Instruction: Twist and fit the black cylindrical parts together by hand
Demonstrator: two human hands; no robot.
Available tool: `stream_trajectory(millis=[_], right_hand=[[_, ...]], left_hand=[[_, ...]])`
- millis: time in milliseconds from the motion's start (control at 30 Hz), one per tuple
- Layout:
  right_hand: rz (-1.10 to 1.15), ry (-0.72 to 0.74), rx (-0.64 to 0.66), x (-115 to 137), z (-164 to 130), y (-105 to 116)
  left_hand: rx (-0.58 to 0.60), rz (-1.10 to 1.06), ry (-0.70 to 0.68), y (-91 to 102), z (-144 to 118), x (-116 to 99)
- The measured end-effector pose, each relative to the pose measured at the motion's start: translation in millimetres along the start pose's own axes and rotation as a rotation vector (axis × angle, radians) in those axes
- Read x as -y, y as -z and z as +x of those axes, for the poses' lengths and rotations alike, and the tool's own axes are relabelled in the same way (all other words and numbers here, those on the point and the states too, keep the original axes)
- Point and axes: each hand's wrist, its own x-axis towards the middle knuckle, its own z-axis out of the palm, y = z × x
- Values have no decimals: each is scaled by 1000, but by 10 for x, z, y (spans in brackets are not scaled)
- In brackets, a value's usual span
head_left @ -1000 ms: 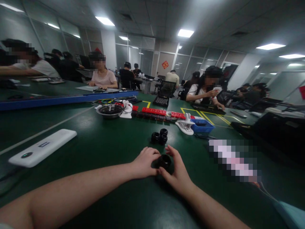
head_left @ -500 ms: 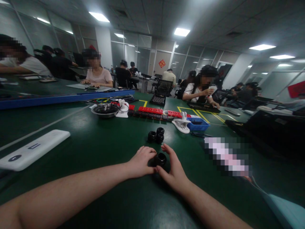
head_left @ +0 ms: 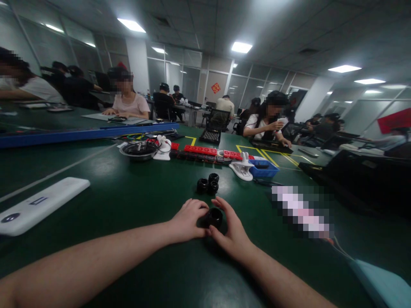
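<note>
A black, hollow tyre-like ring (head_left: 215, 217) stands on the green table between my hands, its round opening facing up. My left hand (head_left: 190, 218) has its fingers and thumb curled round the ring's left side. On the other side, my right hand (head_left: 233, 226) curves about the ring with thumb and index finger spread apart. A narrow gap shows between its palm and the ring; whether its thumb tip touches is unclear. Just beyond my fingertips, three similar black rings (head_left: 208, 184) stand grouped together.
Farther back are a red-topped strip (head_left: 201, 149), a white clip (head_left: 243, 167), a blue bin (head_left: 263, 167) and a round metal bowl (head_left: 138, 150). A white power bank (head_left: 45, 205) lies left; a blurred pinkish item (head_left: 302, 211) lies right. Co-workers sit around the room.
The view has shifted slightly, so everything sits a little farther left. My hands stay around the same ring, and the three other rings have not moved on the table.
</note>
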Motion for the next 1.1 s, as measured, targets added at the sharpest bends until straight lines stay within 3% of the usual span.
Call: stream_trajectory(millis=[167, 300, 667, 867, 1100], right_hand=[[-43, -97, -15, -1, 13, -13], [5, -45, -42, 2, 5, -12], [10, -80, 88, 13, 27, 18], [-39, -52, -13, -71, 17, 22], [-141, -105, -100, -172, 54, 38]], left_hand=[[10, -7, 15, 8, 1, -11], [-4, -18, 2, -14, 0, -1], [-49, -75, 16, -47, 5, 49], [-112, -87, 36, -42, 4, 32], [-140, 40, 176, 108, -164, 121]])
